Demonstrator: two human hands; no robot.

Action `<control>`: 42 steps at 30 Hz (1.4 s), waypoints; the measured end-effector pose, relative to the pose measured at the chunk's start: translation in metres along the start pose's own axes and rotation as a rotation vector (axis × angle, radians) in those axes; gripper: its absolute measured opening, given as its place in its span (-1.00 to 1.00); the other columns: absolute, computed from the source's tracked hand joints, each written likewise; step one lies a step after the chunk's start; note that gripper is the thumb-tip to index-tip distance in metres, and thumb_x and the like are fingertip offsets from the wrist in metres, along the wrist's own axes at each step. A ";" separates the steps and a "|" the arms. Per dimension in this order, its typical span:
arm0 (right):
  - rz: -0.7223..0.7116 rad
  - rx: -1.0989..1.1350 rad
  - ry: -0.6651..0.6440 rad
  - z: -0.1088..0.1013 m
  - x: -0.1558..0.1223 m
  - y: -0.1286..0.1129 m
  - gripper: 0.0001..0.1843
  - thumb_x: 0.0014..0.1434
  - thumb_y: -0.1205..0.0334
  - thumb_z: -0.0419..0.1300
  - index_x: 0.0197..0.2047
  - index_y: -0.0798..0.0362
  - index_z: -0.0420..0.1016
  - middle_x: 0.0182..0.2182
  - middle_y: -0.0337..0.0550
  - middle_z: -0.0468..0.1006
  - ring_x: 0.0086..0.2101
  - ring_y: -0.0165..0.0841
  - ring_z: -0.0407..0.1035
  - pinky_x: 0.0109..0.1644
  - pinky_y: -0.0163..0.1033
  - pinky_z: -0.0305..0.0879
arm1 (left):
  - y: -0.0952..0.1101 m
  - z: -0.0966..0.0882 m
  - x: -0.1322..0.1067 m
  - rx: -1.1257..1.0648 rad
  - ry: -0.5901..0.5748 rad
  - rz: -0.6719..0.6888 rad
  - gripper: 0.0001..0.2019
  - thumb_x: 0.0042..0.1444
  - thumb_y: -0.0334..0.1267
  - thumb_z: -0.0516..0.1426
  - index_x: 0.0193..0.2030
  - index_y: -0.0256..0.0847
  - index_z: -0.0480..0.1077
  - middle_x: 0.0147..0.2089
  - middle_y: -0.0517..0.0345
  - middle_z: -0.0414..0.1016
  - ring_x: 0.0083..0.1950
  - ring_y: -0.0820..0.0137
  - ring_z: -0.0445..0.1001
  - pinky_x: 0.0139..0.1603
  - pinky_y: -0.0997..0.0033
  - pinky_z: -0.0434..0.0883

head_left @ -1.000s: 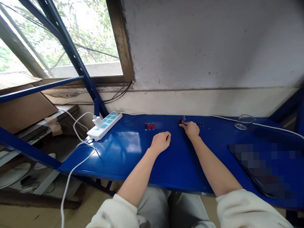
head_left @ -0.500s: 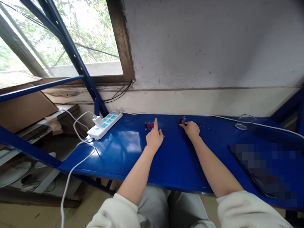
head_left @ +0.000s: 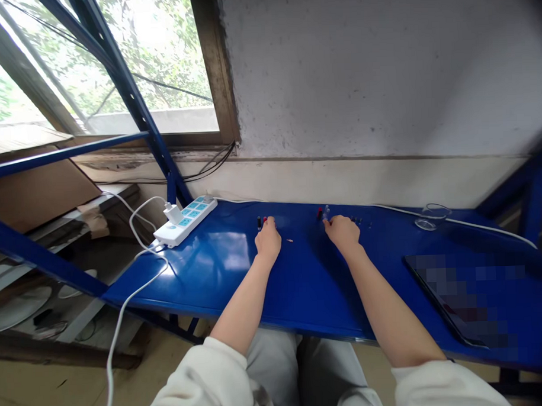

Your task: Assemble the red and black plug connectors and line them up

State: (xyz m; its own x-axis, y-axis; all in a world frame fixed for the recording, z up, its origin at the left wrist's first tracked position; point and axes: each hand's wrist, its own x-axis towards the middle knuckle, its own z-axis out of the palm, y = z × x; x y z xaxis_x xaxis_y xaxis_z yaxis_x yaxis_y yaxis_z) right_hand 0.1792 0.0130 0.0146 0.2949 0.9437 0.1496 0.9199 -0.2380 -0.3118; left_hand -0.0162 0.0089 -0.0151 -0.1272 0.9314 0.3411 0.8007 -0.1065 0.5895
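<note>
Along a glossy blue counter [head_left: 203, 288], a person's left hand [head_left: 269, 241] and right hand [head_left: 344, 232] curled downward, what they grasped impossible to tell; nearer the left, a small, partly hidden red cylinder [head_left: 265, 219] sat between that hand and a slim black cylinder [head_left: 259, 223].

On the blue surface [head_left: 212, 288] we see a white power strip [head_left: 168, 235] with a white adapter [head_left: 173, 214] plugged into it. Behind a slanted blue post [head_left: 133, 110] we make out a window [head_left: 172, 52] with leaves [head_left: 171, 82] outside, and at far left, brown cardboard [head_left: 34, 187].
</note>
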 end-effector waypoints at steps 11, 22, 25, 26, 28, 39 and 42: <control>-0.249 0.547 -0.090 0.007 -0.039 -0.031 -0.30 0.16 -0.20 -0.43 -0.57 0.05 0.31 -0.61 -0.10 0.42 -0.51 -0.33 0.34 -0.38 -0.29 0.16 | 0.029 0.002 -0.016 -1.034 -0.325 0.038 -0.85 0.16 -0.23 -0.07 -0.18 -0.22 0.18 -0.36 0.20 0.38 -0.72 0.68 0.23 -0.71 0.64 0.16; -0.492 0.692 0.068 0.012 -0.039 -0.027 -0.62 0.18 -0.05 -0.16 -0.40 0.03 0.28 -0.57 -0.24 0.36 -0.55 -0.44 0.23 -0.42 -0.36 0.12 | 0.030 -0.002 -0.015 -1.074 -0.259 -0.071 -0.68 0.10 -0.01 -0.03 -0.35 -0.28 0.19 -0.49 0.20 0.40 -0.74 0.64 0.23 -0.73 0.63 0.09; -0.560 0.752 0.035 0.016 -0.036 -0.026 -0.73 0.17 0.04 -0.09 -0.26 0.03 0.28 -0.49 -0.22 0.41 -0.51 -0.43 0.28 -0.39 -0.35 0.16 | 0.027 -0.001 -0.013 -1.076 -0.151 -0.112 -0.67 0.08 0.01 -0.01 -0.38 -0.28 0.20 -0.55 0.23 0.36 -0.76 0.64 0.20 -0.74 0.62 0.07; -0.574 0.767 0.028 0.018 -0.034 -0.025 -0.75 0.16 0.06 -0.08 -0.23 0.04 0.27 -0.46 -0.20 0.42 -0.49 -0.42 0.30 -0.37 -0.34 0.18 | 0.026 -0.001 -0.012 -1.073 -0.111 -0.122 -0.67 0.08 0.01 -0.01 -0.38 -0.28 0.21 -0.56 0.25 0.35 -0.76 0.64 0.19 -0.74 0.62 0.07; -0.581 0.775 0.027 0.022 -0.031 -0.023 -0.77 0.15 0.09 -0.06 -0.21 0.04 0.27 -0.41 -0.17 0.43 -0.44 -0.40 0.33 -0.33 -0.32 0.20 | 0.024 -0.002 -0.011 -1.066 -0.031 -0.132 -0.67 0.07 0.01 -0.01 -0.38 -0.28 0.21 -0.57 0.27 0.33 -0.77 0.66 0.16 -0.74 0.62 0.06; -0.415 1.006 -0.003 0.025 -0.023 -0.023 -0.71 0.07 0.00 0.02 -0.28 0.05 0.24 -0.39 -0.16 0.40 -0.48 -0.44 0.28 -0.38 -0.30 0.23 | 0.025 -0.001 -0.010 -1.024 -0.082 -0.095 -0.68 0.02 -0.01 0.06 -0.35 -0.29 0.29 -0.58 0.29 0.29 -0.75 0.67 0.15 -0.73 0.63 0.10; -0.457 1.009 -0.083 0.028 -0.027 -0.027 -0.72 0.06 0.01 0.04 -0.30 0.05 0.24 -0.43 -0.19 0.39 -0.46 -0.42 0.29 -0.36 -0.28 0.24 | 0.026 0.002 -0.012 -1.026 -0.131 -0.065 -0.68 0.00 -0.02 0.08 -0.35 -0.30 0.30 -0.60 0.29 0.30 -0.74 0.66 0.16 -0.72 0.63 0.12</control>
State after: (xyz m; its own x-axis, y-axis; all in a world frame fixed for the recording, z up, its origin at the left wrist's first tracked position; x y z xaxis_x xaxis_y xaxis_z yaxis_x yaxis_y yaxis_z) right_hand 0.1394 0.0009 -0.0078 -0.0711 0.9166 0.3935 0.2934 0.3963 -0.8700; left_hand 0.0072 -0.0042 -0.0049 -0.0383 0.9700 0.2402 -0.0972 -0.2428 0.9652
